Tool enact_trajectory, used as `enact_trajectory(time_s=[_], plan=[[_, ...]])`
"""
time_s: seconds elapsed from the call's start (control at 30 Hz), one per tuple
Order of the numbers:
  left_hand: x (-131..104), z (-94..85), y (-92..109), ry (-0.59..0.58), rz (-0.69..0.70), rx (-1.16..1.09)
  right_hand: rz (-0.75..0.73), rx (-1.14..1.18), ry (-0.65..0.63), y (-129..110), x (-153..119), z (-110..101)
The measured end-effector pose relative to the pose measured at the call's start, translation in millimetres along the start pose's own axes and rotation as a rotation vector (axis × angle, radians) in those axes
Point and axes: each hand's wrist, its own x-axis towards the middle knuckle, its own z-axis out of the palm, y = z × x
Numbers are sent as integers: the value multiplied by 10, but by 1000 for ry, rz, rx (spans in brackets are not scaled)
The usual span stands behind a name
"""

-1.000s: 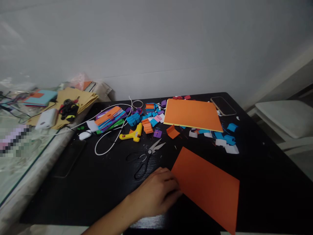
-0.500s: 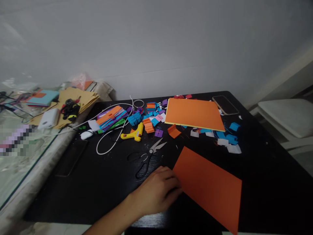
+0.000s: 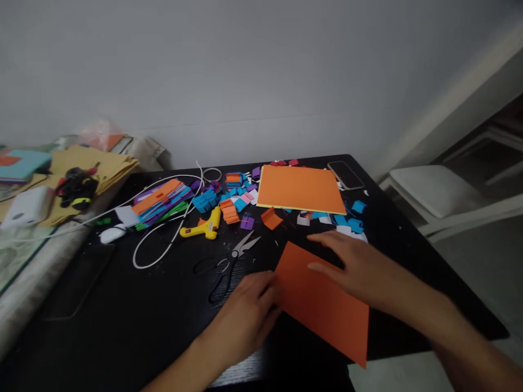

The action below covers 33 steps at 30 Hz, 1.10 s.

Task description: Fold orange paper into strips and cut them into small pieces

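An orange paper sheet (image 3: 322, 305) lies on the black table (image 3: 163, 305) near its front edge. My left hand (image 3: 249, 313) rests on the table with its fingers pinching the sheet's left edge. My right hand (image 3: 359, 267) has its fingers spread flat over the sheet's upper right part. Black scissors (image 3: 226, 264) lie just left of the sheet, close to my left hand.
A larger orange sheet (image 3: 300, 189) lies further back, with a phone (image 3: 345, 174) beside it. Cut paper bits, a yellow glue gun (image 3: 202, 227), a white cable (image 3: 163, 239) and coloured strips crowd the back. A white chair (image 3: 433, 190) stands right.
My right hand has come into view and settled on the orange sheet. The view has swung to the right. My left hand stays at the sheet's left edge.
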Motion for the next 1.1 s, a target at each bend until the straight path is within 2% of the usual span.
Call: enact_trajectory(time_s=[0.1, 0.23, 0.4, 0.53, 0.63, 0.73, 0.8, 0.9, 0.97, 1.0, 1.07, 1.1], plan=[[-31, 25, -26, 69, -157, -134, 100, -124, -91, -38, 53, 182], [-5, 5, -39, 57, -390, -510, 156, -153, -152, -67, 97, 382], [87, -59, -64, 71, -575, -1024, 266, -142, -290, -47, 126, 352], [120, -116, -39, 54, -732, -1216, 273, -107, -307, -50, 165, 297], [120, -167, -42, 64, -717, -1200, 222, -93, -283, -25, 178, 305], [108, -259, -109, 122, -634, -1035, 149, -21, -252, 41, 198, 306], [107, -361, -181, 163, -580, -930, 109, 107, -249, 89, 235, 260], [168, -589, -283, 238, -523, -815, 18, 375, -289, 113, 347, 94], [277, -781, -321, 333, -491, -783, -69, 631, -301, 74, 461, -55], [350, -882, -326, 388, -468, -789, -91, 780, -313, 35, 527, -129], [516, -1071, -314, 520, -386, -867, -131, 1056, -259, -83, 672, -253], [596, -1148, -299, 521, -348, -917, -145, 1164, -230, -156, 745, -297]])
